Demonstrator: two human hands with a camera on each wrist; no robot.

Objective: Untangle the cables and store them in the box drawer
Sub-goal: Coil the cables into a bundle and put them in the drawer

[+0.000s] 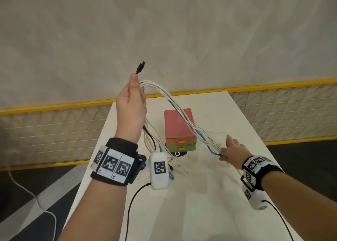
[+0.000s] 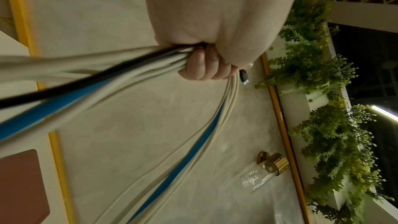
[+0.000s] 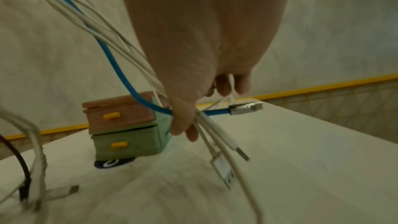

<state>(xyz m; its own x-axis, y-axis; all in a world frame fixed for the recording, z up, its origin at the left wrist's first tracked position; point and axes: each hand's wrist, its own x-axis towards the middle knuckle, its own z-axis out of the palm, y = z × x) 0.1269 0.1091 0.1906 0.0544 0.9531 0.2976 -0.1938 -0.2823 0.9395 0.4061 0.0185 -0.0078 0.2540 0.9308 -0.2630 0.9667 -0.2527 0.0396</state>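
A bundle of cables (image 1: 182, 113), several white, one blue and one black, runs from my raised left hand (image 1: 131, 102) down to my right hand (image 1: 231, 151). My left hand grips the bundle (image 2: 133, 67) in a fist; a black plug (image 1: 140, 67) sticks up above the thumb. My right hand, low over the table at the right, holds the other ends (image 3: 215, 134), with the blue cable's metal plug (image 3: 245, 107) poking out sideways. The box (image 1: 179, 129) has a pink drawer over a green drawer (image 3: 127, 144), each with a yellow handle, both closed.
The white table (image 1: 209, 186) carries the box on a dark round disc (image 1: 177, 154). Loose cable ends (image 1: 175, 167) lie near its front. A yellow-railed mesh fence (image 1: 54, 129) runs behind the table. Black wrist-camera leads hang below both arms.
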